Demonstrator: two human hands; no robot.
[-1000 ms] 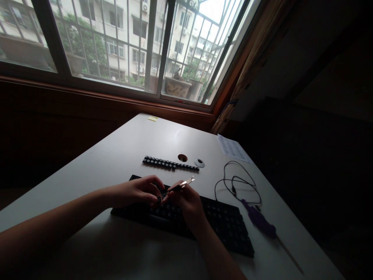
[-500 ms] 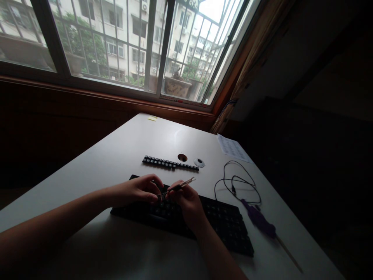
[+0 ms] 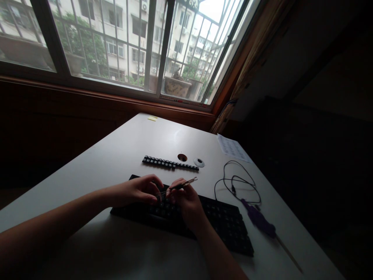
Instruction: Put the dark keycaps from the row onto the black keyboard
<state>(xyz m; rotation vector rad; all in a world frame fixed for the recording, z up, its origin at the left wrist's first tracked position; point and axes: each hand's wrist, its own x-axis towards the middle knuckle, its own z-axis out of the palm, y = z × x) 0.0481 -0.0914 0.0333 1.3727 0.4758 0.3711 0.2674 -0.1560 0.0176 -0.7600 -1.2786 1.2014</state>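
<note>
A black keyboard (image 3: 230,223) lies slanted across the white table under both hands. In my right hand (image 3: 186,202), closed over the keyboard's middle, is a slim keycap puller (image 3: 179,186). Its metal tip points up to the right, and thin wires reach down to the left. My left hand (image 3: 138,190) bends over the keyboard's left part, thumb and fingertips drawn together beside those wires. What lies between these fingertips is too small to make out. Loose black keycaps (image 3: 159,161) stand in rows behind the keyboard.
A coiled black cable (image 3: 241,179) and a purple-handled brush-like tool (image 3: 260,221) lie to the right. Behind the keycaps are a round table hole (image 3: 182,158) and its ring cover (image 3: 199,162). A printed sheet (image 3: 233,147) lies at the far right edge, below a barred window (image 3: 116,46).
My right hand and the keycap puller have shifted very slightly to the right, the wires pulling away from the left fingertips. My left hand has hardly moved.
</note>
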